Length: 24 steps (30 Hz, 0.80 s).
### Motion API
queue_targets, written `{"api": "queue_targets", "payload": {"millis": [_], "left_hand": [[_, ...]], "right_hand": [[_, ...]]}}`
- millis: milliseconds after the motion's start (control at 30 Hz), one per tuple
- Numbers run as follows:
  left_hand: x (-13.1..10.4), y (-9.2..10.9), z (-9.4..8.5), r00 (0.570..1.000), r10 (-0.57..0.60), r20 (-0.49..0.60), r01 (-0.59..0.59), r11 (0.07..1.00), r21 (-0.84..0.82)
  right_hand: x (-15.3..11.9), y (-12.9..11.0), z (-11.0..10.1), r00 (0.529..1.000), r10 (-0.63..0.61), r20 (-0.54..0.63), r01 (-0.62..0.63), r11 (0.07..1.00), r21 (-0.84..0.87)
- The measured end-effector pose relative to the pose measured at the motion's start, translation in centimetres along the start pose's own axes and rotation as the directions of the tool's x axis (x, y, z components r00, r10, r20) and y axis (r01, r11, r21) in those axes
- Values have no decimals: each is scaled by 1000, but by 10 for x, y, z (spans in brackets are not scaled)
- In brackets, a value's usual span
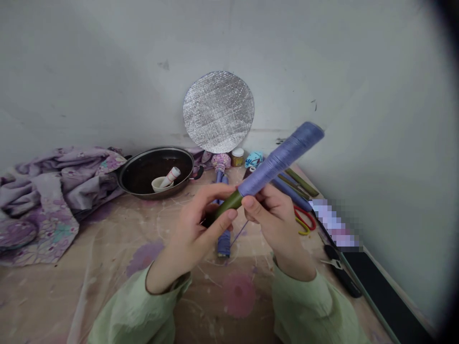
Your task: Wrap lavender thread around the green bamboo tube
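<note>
A green tube [229, 203], perhaps bamboo, slants up to the right across the middle of the head view. Purple thread [283, 160] is wound closely round its upper part, up to the far end. My left hand [191, 229] is closed around the bare green end. At the lower edge of the winding, my right hand [278, 222] pinches the tube between thumb and fingers. A loose purple strand [239, 233] runs from under my right hand down to a purple-wrapped piece [224, 244] on the table, partly hidden behind my left hand.
Left stand a dark pan [143, 191] holding a small bowl [158, 188], and crumpled floral cloth [46, 205]. A round silver mat [218, 112] leans on the wall. Right lie red-and-yellow-handled scissors [311, 220], more tubes [304, 182], a black-handled tool [344, 274] and a long dark panel [380, 286].
</note>
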<state>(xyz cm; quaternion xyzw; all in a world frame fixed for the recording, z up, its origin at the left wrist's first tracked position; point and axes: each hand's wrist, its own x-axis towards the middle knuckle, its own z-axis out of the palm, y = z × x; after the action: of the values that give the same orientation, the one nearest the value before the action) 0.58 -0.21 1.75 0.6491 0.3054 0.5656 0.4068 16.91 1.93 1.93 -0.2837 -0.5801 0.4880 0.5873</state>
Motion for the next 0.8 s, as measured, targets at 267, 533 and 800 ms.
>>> {"api": "queue_targets", "payload": {"millis": [267,533,800], "left_hand": [[-6,-7,-1,987,154,52,-162,958,239],[-6,-1,3,995,55,-86,-54,998,15],[-4,-1,-1,992,38,-121,-31,998,63]], "right_hand": [[-1,1,-2,1000,-23,-7,23,1000,7],[2,-12,-1,1000,7,-23,-9,998,-68],[-2,-6,0,991,-74,-109,68,996,-61]]}}
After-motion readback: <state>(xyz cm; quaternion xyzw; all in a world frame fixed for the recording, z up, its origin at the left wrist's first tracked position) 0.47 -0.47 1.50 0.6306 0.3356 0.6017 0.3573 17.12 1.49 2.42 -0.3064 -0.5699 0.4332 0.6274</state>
